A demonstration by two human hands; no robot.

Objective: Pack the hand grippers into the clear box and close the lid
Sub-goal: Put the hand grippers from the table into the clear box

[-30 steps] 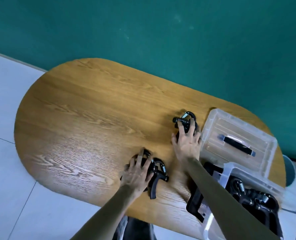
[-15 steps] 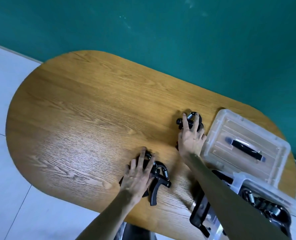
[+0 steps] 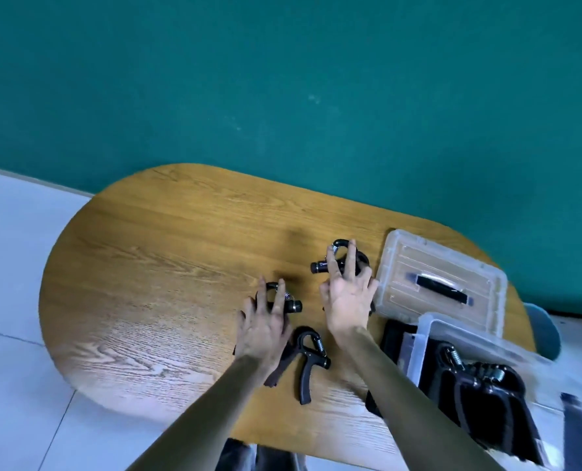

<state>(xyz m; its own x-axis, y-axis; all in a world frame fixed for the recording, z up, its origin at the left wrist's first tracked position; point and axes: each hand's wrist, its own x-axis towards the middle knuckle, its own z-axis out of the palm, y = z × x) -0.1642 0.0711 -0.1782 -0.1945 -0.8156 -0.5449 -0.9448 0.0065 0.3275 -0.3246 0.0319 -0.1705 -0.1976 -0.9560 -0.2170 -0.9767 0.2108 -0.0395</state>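
Both hands are reaching over the oval wooden table (image 3: 153,266) in the lower half of the frame. The left hand (image 3: 264,326) is lying over a black hand gripper (image 3: 287,304) just left of centre, its fingers spread and bent down around the looped top; whether they are truly clasping it cannot be told. The right hand (image 3: 349,300) is covering a second black gripper (image 3: 338,254) a little higher and to the right, fingers splayed and curling over its loop in the same uncertain way. A knob on that gripper is showing small pale marks, too blurred to read. A third gripper (image 3: 308,363) is lying free on the wood below and between the hands, spring uppermost, handles pointing toward the bottom edge.

At the right, the clear lid (image 3: 440,287) with a dark handle is resting flat on the table, apart from the clear box (image 3: 422,351) below it. The box is standing open at the lower right, with several black grippers (image 3: 486,389) already lying inside. A teal wall (image 3: 282,79) is filling the upper frame.
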